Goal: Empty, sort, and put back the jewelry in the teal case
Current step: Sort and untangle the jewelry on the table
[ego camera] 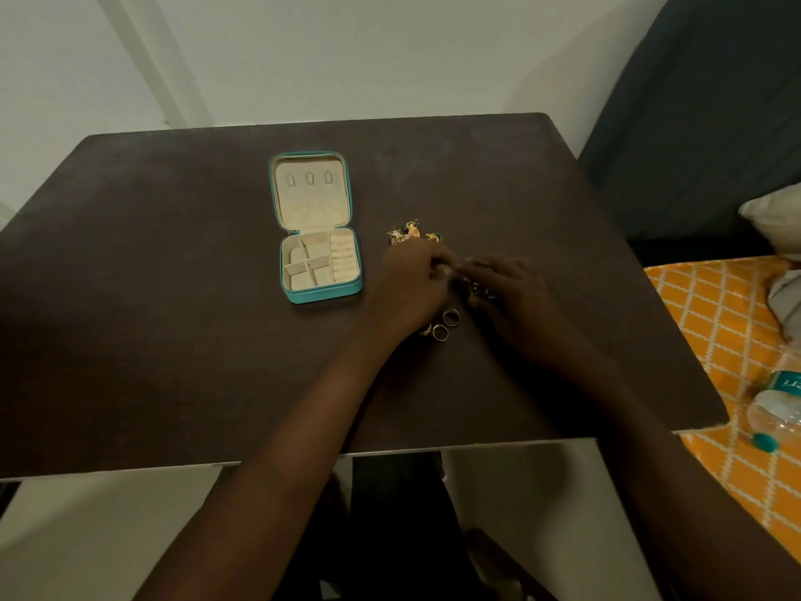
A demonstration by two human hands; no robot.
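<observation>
The teal case lies open on the dark table, its cream compartments holding nothing I can see. To its right a small pile of gold and green earrings rests on the table. Gold rings lie nearer me, partly under my left hand. My left hand and my right hand meet fingertip to fingertip over a small dark beaded piece. Both seem to pinch it, but blur hides the exact hold.
The table's near edge has a pale rim. A bed with an orange patterned sheet stands at the right, with a plastic water bottle and a pillow on it. A dark curtain hangs behind.
</observation>
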